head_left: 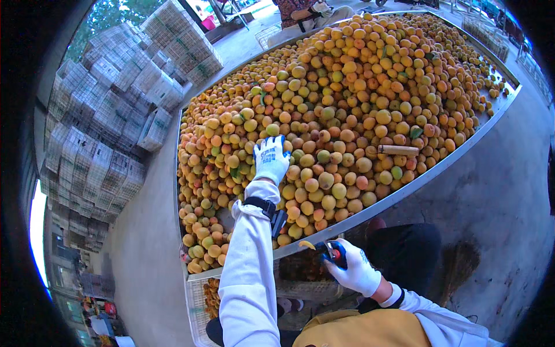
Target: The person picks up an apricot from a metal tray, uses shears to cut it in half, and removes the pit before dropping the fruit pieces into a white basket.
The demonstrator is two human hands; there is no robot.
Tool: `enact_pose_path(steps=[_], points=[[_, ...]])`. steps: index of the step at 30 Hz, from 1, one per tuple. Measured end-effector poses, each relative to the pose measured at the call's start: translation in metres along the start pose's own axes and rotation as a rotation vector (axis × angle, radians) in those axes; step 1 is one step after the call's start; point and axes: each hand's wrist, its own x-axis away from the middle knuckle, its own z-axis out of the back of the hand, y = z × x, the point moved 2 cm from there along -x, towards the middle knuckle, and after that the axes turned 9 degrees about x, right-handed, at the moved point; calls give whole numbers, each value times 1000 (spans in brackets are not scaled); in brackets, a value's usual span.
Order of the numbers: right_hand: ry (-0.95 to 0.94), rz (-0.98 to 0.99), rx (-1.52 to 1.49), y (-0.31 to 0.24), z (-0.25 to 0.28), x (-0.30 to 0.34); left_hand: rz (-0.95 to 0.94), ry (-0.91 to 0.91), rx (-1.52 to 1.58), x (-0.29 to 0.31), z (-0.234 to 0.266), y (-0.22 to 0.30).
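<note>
A large heap of apricots [347, 115], orange with some greener ones, fills a metal-rimmed table [370, 211] before me. My left hand [271, 159], in a white glove with blue fingertips, reaches onto the heap. Its fingers are apart on the fruit, right behind a greenish apricot [272, 129]; the fingertips are partly hidden. My right hand [354, 270], gloved alike, is closed round a small hand tool [333, 253] with a red and black handle, just off the table's near edge. A curved yellow piece [307, 245] shows at the tool's end.
A light brown stick-like piece [398, 150] lies on the apricots at right. Stacked plastic crates [98, 144] stand at far left. A white crate [198, 309] holding brownish-orange pieces sits below the table's near left corner. Another person [306, 11] is across the table.
</note>
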Motion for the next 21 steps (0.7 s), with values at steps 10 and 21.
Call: enact_pose_path(steps=[10,21], points=[[26,71,-46,9,-16,7,125,1,1466,144,61,21],[-247,94,-103,-19,-56,21,21,80,1666,275,95,35]])
